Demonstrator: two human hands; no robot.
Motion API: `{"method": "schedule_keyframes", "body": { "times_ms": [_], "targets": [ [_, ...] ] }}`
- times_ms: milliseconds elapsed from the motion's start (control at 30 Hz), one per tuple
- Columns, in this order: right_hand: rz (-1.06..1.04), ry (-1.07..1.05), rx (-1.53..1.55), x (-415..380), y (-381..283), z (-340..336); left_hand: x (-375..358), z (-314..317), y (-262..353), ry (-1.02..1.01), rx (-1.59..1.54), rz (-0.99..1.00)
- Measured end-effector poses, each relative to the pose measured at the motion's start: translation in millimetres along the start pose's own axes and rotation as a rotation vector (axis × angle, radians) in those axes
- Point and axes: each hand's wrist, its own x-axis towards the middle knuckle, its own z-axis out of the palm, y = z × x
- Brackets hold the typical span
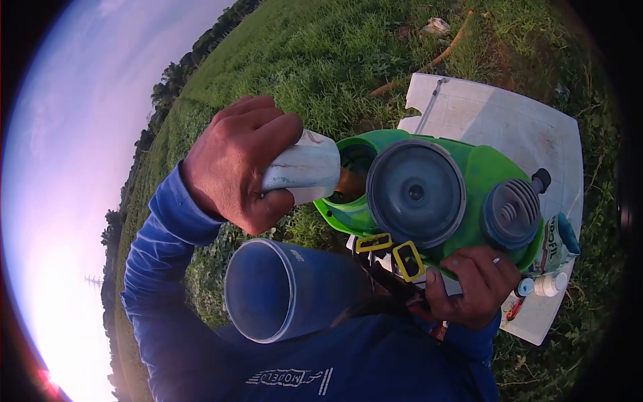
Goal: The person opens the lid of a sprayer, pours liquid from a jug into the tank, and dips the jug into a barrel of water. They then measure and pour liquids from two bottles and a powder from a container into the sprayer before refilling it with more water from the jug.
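A: Your left hand (234, 161) clasps a white cup (308, 167), tipped at the opening of the green tank (487, 166).
B: Yes, and your tank covers the left edge of the white table (529, 134). Your right hand (475, 285) touches its near rim; I can't tell whether it grips.
A: Two small bottles (550, 284) sit by your table's right edge, toward the near corner.

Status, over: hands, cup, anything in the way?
Left hand gripping white cup, tipped toward the opening of the green tank. Right hand by the tank's near edge. Gray lid beside the opening, not covering it.
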Motion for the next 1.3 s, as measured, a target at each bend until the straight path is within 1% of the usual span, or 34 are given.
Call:
{"method": "schedule_keyframes", "body": {
  "times_ms": [100,200,400,700,800,1000,1100,1300],
  "targets": [
    [-0.008,0.01,0.032,-2,2,1,7,0,3,-0.019,0.02,0.034],
    [-0.013,0.001,0.037,-2,2,-1,10,2,6,-0.066,0.036,0.019],
    [-0.035,-0.003,0.038,-5,5,-2,22,6,22,-0.094,0.088,-0.013],
    [-0.039,-0.022,0.039,-5,6,-5,39,17,44,-0.172,0.199,0.057],
    [-0.037,-0.016,0.04,-6,5,-4,40,25,45,-0.14,0.173,0.072],
    [-0.029,-0.014,0.036,-6,5,-3,36,34,53,-0.121,0.221,0.082],
    [-0.031,-0.021,0.023,-6,5,-3,32,36,55,-0.098,0.231,0.127],
    [-0.066,-0.001,0.002,-5,7,-1,21,39,60,-0.056,0.234,0.133]
  ]
}}
